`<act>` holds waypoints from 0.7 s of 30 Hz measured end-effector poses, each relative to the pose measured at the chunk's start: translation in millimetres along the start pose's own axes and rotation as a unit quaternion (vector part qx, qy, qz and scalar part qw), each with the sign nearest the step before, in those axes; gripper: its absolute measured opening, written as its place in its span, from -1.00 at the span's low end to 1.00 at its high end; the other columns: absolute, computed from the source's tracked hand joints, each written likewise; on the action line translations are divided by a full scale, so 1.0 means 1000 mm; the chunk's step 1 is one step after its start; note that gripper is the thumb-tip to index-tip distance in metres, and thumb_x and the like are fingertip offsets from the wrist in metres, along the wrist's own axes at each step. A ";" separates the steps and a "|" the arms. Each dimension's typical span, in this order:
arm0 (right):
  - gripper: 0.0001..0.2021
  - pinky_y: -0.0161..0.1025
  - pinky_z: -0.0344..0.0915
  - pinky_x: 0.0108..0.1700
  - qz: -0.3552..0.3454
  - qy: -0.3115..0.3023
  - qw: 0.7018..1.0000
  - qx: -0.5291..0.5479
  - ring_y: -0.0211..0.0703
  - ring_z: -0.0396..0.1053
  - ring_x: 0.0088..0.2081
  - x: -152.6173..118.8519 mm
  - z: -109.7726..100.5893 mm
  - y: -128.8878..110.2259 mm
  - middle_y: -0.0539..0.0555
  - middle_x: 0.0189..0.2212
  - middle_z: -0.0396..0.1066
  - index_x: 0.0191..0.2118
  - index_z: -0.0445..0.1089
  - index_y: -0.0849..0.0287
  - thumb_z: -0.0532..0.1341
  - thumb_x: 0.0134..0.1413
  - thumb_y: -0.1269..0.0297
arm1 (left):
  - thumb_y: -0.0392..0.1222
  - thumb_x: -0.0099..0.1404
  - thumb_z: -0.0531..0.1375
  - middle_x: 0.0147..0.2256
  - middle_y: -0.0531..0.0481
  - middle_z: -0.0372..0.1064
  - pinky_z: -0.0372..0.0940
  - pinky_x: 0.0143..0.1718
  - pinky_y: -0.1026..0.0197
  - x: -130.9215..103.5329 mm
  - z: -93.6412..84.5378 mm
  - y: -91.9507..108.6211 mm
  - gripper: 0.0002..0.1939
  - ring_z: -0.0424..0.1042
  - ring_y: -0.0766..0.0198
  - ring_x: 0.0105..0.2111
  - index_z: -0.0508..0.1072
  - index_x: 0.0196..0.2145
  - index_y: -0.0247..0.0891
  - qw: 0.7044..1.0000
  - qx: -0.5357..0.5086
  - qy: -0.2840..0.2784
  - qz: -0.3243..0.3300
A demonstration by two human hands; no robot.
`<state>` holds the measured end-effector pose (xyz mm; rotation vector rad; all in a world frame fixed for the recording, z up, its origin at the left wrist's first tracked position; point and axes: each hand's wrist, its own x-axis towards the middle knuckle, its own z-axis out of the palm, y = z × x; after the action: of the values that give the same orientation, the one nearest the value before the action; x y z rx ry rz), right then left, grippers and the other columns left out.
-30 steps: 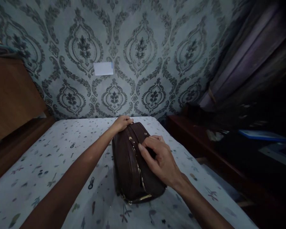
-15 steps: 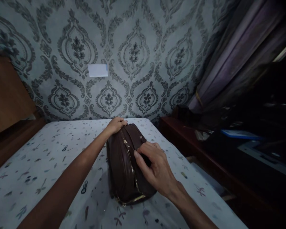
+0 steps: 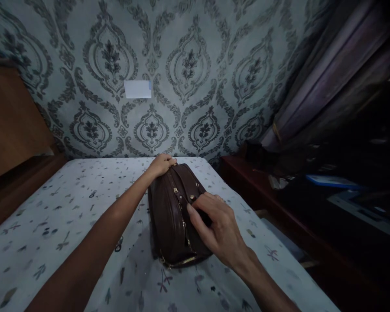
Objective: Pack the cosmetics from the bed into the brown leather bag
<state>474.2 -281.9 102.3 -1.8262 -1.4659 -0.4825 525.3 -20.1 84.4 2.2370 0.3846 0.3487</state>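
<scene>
A dark brown bag [image 3: 167,216] with gold zips lies on a white patterned sheet [image 3: 117,264]. My left hand [image 3: 162,165] is closed on the bag's far end, its fingers bent over the top edge. At the bag's right side, my right hand [image 3: 216,223] has thumb and forefinger pinched together near a metal fitting and strap; what lies between the fingertips is too small to make out. A gold zip [image 3: 184,225] runs along the top, and another one curves round the near end.
A wooden cabinet [image 3: 14,121] stands at the left. Behind the bed is a patterned wall with a white card [image 3: 138,89]. On the right are a dark red ledge [image 3: 247,184], a purple curtain [image 3: 325,82] and a blue-edged flat item [image 3: 331,182].
The view has shifted slightly, so the bag and both hands appear a little higher and further right. Both hands remain at about the same places on the bag.
</scene>
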 end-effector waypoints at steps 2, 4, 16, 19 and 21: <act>-0.70 -0.24 0.04 -0.33 0.000 0.007 1.000 -0.001 -0.24 0.15 -0.46 -0.004 -0.001 -0.002 -0.05 -0.55 0.17 -0.48 0.13 0.15 0.08 0.34 0.40 | 0.00 0.42 0.17 -0.22 -0.03 0.44 0.44 -0.22 0.14 0.001 0.000 -0.001 -0.68 0.47 0.26 -0.27 0.45 -0.13 -0.35 1.000 0.003 0.003 0.004; -0.71 -0.24 0.05 -0.32 0.001 0.013 1.000 0.000 -0.25 0.16 -0.45 -0.008 -0.002 -0.004 -0.05 -0.55 0.18 -0.47 0.15 0.15 0.09 0.33 0.42 | 0.00 0.42 0.17 -0.23 -0.03 0.44 0.43 -0.22 0.14 0.001 0.000 -0.002 -0.68 0.47 0.26 -0.27 0.45 -0.14 -0.35 1.000 0.008 0.004 0.007; -0.72 -0.24 0.06 -0.34 0.001 0.086 0.996 0.025 -0.27 0.14 -0.46 -0.026 0.002 -0.013 -0.07 -0.56 0.13 -0.44 0.08 0.13 0.09 0.29 0.51 | -0.01 0.42 0.17 -0.15 -0.07 0.43 0.44 -0.16 0.08 0.000 0.001 0.002 -0.68 0.47 0.22 -0.20 0.44 -0.07 -0.34 0.998 0.063 0.005 0.010; -0.72 -0.24 0.06 -0.34 0.001 0.095 0.995 0.021 -0.25 0.14 -0.45 -0.030 0.004 -0.012 -0.06 -0.56 0.12 -0.44 0.10 0.13 0.10 0.29 0.51 | 0.00 0.42 0.17 -0.17 -0.05 0.43 0.43 -0.16 0.09 -0.002 -0.001 0.006 -0.68 0.47 0.23 -0.21 0.45 -0.09 -0.34 0.995 0.094 0.008 0.022; -0.73 -0.23 0.07 -0.34 -0.005 0.103 0.995 0.015 -0.24 0.14 -0.45 -0.032 0.006 -0.010 -0.06 -0.56 0.12 -0.44 0.11 0.13 0.10 0.28 0.51 | -0.04 0.42 0.17 -0.18 -0.05 0.43 0.40 -0.12 0.06 -0.008 -0.006 0.013 -0.72 0.45 0.21 -0.19 0.45 -0.13 -0.35 0.992 0.119 0.019 0.044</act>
<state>455.1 -298.1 79.9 -1.6914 -1.3354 -0.6323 518.4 -27.5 97.2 2.4889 0.3640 0.4112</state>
